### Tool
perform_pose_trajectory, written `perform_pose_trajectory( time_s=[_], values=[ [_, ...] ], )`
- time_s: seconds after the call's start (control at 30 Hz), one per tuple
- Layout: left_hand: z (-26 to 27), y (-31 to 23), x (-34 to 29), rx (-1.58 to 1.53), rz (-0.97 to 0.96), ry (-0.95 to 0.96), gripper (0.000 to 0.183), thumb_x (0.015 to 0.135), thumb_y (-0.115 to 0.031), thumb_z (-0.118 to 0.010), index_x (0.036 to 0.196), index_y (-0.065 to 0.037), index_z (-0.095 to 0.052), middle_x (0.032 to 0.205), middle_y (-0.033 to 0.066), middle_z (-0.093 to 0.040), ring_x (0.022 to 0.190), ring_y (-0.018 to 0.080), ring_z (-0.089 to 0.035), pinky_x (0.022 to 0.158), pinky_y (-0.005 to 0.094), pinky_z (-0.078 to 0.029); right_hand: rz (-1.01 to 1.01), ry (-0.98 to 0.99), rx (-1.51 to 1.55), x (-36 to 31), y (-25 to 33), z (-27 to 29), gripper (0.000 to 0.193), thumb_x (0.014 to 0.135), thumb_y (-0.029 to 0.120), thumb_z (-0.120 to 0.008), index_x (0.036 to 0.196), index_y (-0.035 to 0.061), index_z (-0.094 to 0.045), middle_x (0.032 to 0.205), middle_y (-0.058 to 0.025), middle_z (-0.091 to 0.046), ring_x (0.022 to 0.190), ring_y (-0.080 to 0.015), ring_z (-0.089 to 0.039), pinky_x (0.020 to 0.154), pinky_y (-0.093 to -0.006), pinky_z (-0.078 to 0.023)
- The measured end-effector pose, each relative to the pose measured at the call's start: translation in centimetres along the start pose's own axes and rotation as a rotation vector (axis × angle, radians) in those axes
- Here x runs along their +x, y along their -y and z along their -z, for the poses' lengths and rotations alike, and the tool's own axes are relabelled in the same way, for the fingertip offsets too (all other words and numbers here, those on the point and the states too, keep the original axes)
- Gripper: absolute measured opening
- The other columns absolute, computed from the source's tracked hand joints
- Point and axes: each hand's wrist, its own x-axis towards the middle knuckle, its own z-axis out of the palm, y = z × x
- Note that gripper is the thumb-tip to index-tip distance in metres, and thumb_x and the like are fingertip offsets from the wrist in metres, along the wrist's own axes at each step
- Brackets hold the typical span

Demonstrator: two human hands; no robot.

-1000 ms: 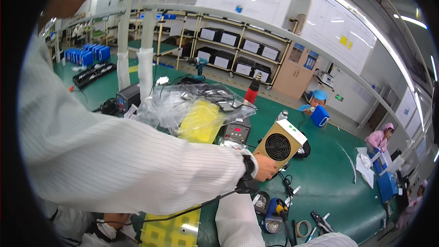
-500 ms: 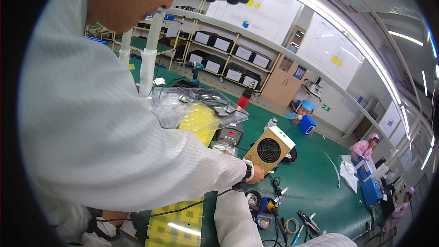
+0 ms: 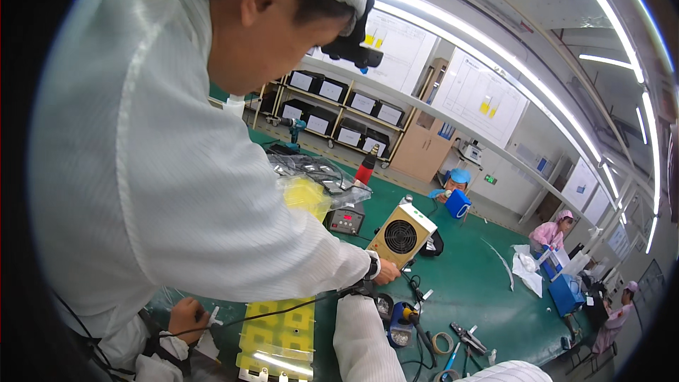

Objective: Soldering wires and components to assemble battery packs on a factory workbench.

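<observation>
My left forearm [image 3: 364,339], in a white striped sleeve, reaches up from the lower edge. A black band [image 3: 359,288] circles its wrist, and a co-worker's sleeve [image 3: 283,258] crosses over it, hiding my left hand. At the lower right lies my right sleeve [image 3: 506,372]; its hand is outside the picture. The co-worker's right hand [image 3: 387,271] touches the lower edge of a beige box fan [image 3: 402,235]. That person's other hand [image 3: 189,317] rests beside a yellow patterned panel [image 3: 277,329] with metal tabs along its near end.
A soldering station [image 3: 346,220], a soldering iron in its stand [image 3: 406,315], a tape roll [image 3: 443,343] and pliers [image 3: 468,338] lie on the green table [image 3: 481,290]. A red heat gun [image 3: 366,166] stands behind. Other people sit across the table and at the far right.
The view has shifted, bringing the co-worker's head and left hand further into the picture. Table items appear slightly further left. The co-worker's right hand remains at the fan.
</observation>
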Motion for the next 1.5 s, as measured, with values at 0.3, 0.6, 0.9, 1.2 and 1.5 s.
perform_pose_trajectory(
  time_s=[0.3, 0.6, 0.9, 1.2, 1.5],
  values=[
    [-0.3, 0.4, -0.2, 0.02, -0.032, 0.01, 0.021, 0.076, -0.013, -0.078, 0.076, -0.003, -0.06, 0.077, 0.014, -0.057, 0.076, 0.0357, -0.06, 0.068, 0.0456, -0.048, -0.007, 0.008, -0.02, -1.5, 0.1, 0.5, 0.056, 0.09, 0.046, -0.059, 0.138, 0.0166, -0.06, 0.145, -0.0149, -0.054, 0.134, -0.035, -0.049, 0.111, -0.0485, -0.038],
    [-0.1, -0.2, 0.2, -0.029, -0.022, 0.001, 0.02, 0.077, -0.013, -0.076, 0.074, -0.003, -0.059, 0.076, 0.0135, -0.057, 0.076, 0.0354, -0.06, 0.068, 0.0451, -0.048, -0.019, 0.017, -0.025, -2.8, 0.2, 0.9, 0.057, 0.091, 0.048, -0.058, 0.14, 0.0167, -0.059, 0.147, -0.0148, -0.053, 0.136, -0.0341, -0.049, 0.112, -0.0479, -0.037],
    [-0.2, 0.1, 0.2, -0.023, -0.028, -0.007, 0.02, 0.077, -0.012, -0.076, 0.074, -0.003, -0.058, 0.075, 0.0132, -0.056, 0.075, 0.0354, -0.059, 0.067, 0.045, -0.048, -0.01, 0.04, -0.03, -2.6, 0.3, 0.7, 0.059, 0.092, 0.049, -0.057, 0.141, 0.0167, -0.057, 0.149, -0.0147, -0.052, 0.137, -0.0332, -0.048, 0.114, -0.0473, -0.036],
    [-0.2, -0.5, 0.1, -0.016, -0.018, 0.004, 0.021, 0.077, -0.012, -0.077, 0.076, -0.003, -0.059, 0.076, 0.0148, -0.057, 0.075, 0.0366, -0.06, 0.068, 0.0458, -0.048, 0.046, 0.136, -0.046, -3.5, -2.6, -0.6, 0.06, 0.093, 0.05, -0.056, 0.143, 0.0168, -0.056, 0.151, -0.0147, -0.051, 0.139, -0.0323, -0.047, 0.116, -0.0467, -0.034],
    [0.7, -0.8, 0.2, -0.045, 0.091, 0.164, 0.027, 0.082, -0.023, -0.074, 0.101, -0.003, -0.072, 0.099, 0.0203, -0.071, 0.093, 0.0392, -0.067, 0.078, 0.0451, -0.053, 0.21, -0.1, -0.181, -5.4, -3.3, -0.9, 0.056, 0.094, 0.051, -0.055, 0.139, 0.0189, -0.06, 0.144, -0.0102, -0.059, 0.134, -0.0289, -0.054, 0.107, -0.0451, -0.044]
  ],
)
